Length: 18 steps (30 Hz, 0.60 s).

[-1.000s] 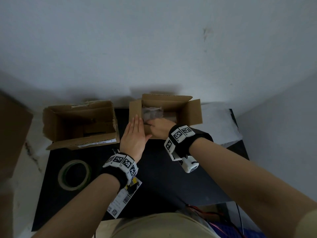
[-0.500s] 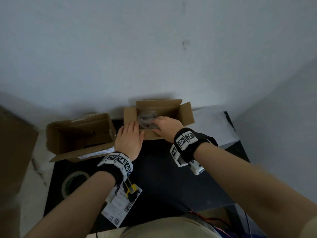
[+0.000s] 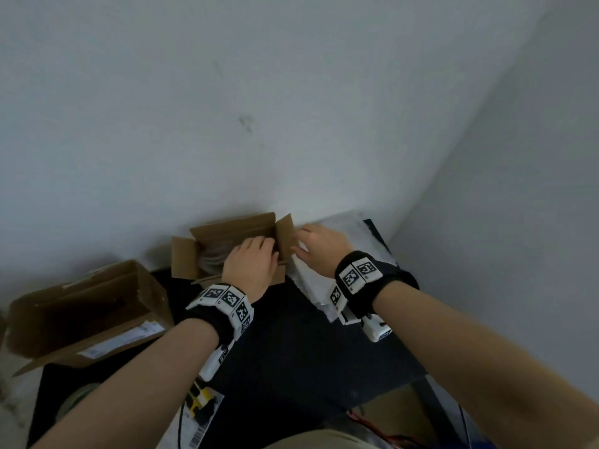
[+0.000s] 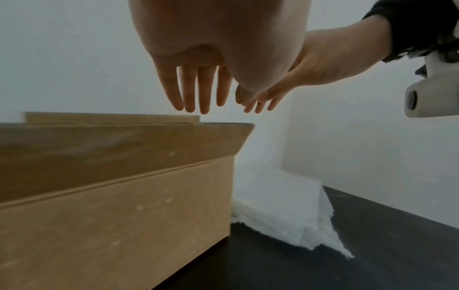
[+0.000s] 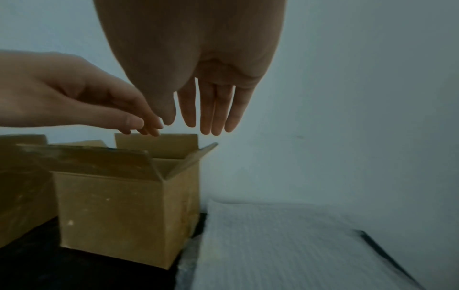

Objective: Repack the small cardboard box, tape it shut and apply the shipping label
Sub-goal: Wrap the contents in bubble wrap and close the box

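Note:
The small cardboard box [image 3: 233, 230] stands open at the back of the black table [image 3: 308, 351], with clear-wrapped contents [image 3: 212, 259] inside. My left hand [image 3: 259, 251] hovers over the box's right half, fingers loose and holding nothing [image 4: 196, 94]. My right hand [image 3: 311, 241] is just outside the raised right flap [image 3: 284, 236], its fingers straight and slightly above the flap [image 5: 211, 115]. The shipping label [image 3: 202, 416] lies at the table's near edge under my left forearm. A tape roll [image 3: 73, 403] lies at the near left.
A larger open cardboard box [image 3: 81, 309] sits on the left of the table. A white padded sheet [image 3: 324, 286] covers the table's right back corner, right beside the small box. Walls close in behind and to the right.
My left hand left the box's front left side and now hangs over its right half. My right hand came out of the box to the outside of the right flap, which stands more upright.

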Each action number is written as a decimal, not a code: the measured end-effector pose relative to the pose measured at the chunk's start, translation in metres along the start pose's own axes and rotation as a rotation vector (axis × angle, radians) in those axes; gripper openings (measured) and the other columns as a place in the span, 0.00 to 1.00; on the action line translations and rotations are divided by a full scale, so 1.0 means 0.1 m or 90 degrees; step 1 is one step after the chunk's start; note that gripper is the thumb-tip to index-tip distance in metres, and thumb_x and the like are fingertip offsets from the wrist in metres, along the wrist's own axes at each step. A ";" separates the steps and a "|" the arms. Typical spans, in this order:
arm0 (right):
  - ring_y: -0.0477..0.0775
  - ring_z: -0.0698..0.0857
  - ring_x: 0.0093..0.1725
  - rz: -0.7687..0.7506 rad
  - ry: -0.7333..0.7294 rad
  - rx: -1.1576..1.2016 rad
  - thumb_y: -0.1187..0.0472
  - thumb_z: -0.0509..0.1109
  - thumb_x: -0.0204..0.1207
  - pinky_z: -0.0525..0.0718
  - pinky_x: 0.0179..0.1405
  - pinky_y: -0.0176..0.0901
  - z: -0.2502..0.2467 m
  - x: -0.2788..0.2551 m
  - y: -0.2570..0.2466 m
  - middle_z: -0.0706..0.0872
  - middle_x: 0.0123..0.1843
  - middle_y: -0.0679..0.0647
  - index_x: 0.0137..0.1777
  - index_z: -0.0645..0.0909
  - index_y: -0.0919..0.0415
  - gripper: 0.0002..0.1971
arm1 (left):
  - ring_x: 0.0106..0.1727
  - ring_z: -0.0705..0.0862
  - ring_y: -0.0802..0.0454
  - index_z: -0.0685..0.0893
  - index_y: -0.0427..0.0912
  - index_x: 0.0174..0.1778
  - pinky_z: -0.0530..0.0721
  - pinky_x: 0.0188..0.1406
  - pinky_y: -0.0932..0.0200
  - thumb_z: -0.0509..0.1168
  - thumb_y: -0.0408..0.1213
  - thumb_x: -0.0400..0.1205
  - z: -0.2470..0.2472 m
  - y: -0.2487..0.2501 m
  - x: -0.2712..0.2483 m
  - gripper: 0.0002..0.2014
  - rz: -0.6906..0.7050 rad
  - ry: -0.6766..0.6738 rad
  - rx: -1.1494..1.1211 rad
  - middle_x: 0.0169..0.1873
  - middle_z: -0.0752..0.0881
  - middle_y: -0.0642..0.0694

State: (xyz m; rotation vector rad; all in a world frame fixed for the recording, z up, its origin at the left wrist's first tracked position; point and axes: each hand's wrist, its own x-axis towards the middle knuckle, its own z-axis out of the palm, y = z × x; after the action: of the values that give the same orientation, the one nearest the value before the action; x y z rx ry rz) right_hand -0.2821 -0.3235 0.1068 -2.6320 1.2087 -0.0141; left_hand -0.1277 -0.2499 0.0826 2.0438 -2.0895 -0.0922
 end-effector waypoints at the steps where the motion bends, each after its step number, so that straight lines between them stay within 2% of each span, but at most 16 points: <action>1: 0.59 0.79 0.63 0.014 -0.001 0.010 0.53 0.58 0.84 0.80 0.58 0.52 0.00 -0.05 0.11 0.80 0.65 0.57 0.67 0.77 0.60 0.18 | 0.57 0.82 0.43 0.81 0.40 0.59 0.80 0.50 0.49 0.51 0.44 0.85 0.02 0.10 0.05 0.18 0.025 0.005 -0.015 0.55 0.84 0.43; 4: 0.58 0.76 0.68 0.056 -0.020 0.023 0.52 0.57 0.84 0.77 0.64 0.54 0.01 -0.16 0.45 0.78 0.70 0.56 0.71 0.74 0.60 0.20 | 0.47 0.85 0.43 0.85 0.39 0.52 0.84 0.38 0.52 0.47 0.44 0.81 0.12 0.38 0.19 0.21 0.089 0.031 -0.062 0.46 0.87 0.43; 6: 0.57 0.76 0.68 0.072 -0.022 0.029 0.52 0.58 0.84 0.76 0.65 0.52 0.06 -0.24 0.66 0.78 0.70 0.56 0.71 0.74 0.59 0.20 | 0.45 0.86 0.45 0.85 0.39 0.51 0.85 0.36 0.55 0.53 0.41 0.81 0.21 0.56 0.26 0.16 0.116 0.051 -0.084 0.43 0.87 0.43; 8: 0.57 0.78 0.67 0.082 -0.021 0.035 0.52 0.58 0.84 0.77 0.64 0.50 0.13 -0.30 0.86 0.78 0.69 0.55 0.71 0.75 0.59 0.19 | 0.44 0.86 0.45 0.85 0.38 0.50 0.85 0.35 0.56 0.64 0.34 0.79 0.32 0.71 0.32 0.08 0.140 0.058 -0.094 0.43 0.88 0.43; 11: 0.56 0.78 0.66 0.095 -0.047 0.042 0.52 0.59 0.83 0.76 0.63 0.48 0.28 -0.35 1.10 0.78 0.69 0.55 0.71 0.75 0.59 0.19 | 0.43 0.86 0.44 0.85 0.38 0.50 0.86 0.35 0.54 0.69 0.30 0.76 0.51 0.87 0.38 0.08 0.132 0.018 -0.111 0.43 0.87 0.42; 14: 0.56 0.76 0.68 0.112 -0.079 0.070 0.51 0.61 0.83 0.76 0.65 0.49 0.44 -0.37 1.29 0.77 0.71 0.55 0.71 0.74 0.58 0.20 | 0.49 0.84 0.45 0.84 0.39 0.55 0.84 0.40 0.54 0.64 0.33 0.81 0.69 0.98 0.40 0.09 0.105 -0.054 -0.099 0.48 0.85 0.43; 16: 0.55 0.74 0.70 0.116 -0.119 0.101 0.50 0.64 0.80 0.74 0.67 0.48 0.57 -0.38 1.39 0.74 0.73 0.54 0.72 0.73 0.58 0.23 | 0.57 0.80 0.47 0.80 0.41 0.61 0.82 0.48 0.53 0.57 0.40 0.85 0.84 1.00 0.42 0.13 0.065 -0.143 -0.076 0.57 0.82 0.45; 18: 0.55 0.71 0.72 0.105 -0.165 0.112 0.50 0.68 0.78 0.71 0.69 0.46 0.68 -0.40 1.49 0.71 0.75 0.54 0.74 0.71 0.57 0.26 | 0.63 0.76 0.48 0.76 0.42 0.67 0.80 0.55 0.53 0.56 0.47 0.85 0.98 1.01 0.43 0.18 0.028 -0.220 -0.057 0.64 0.78 0.45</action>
State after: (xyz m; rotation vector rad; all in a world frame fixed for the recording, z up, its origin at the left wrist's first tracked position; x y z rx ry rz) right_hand -0.4116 -0.3719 0.0107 -2.2939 1.2649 0.2312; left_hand -0.2465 -0.2999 0.0116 2.0455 -2.2751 -0.5578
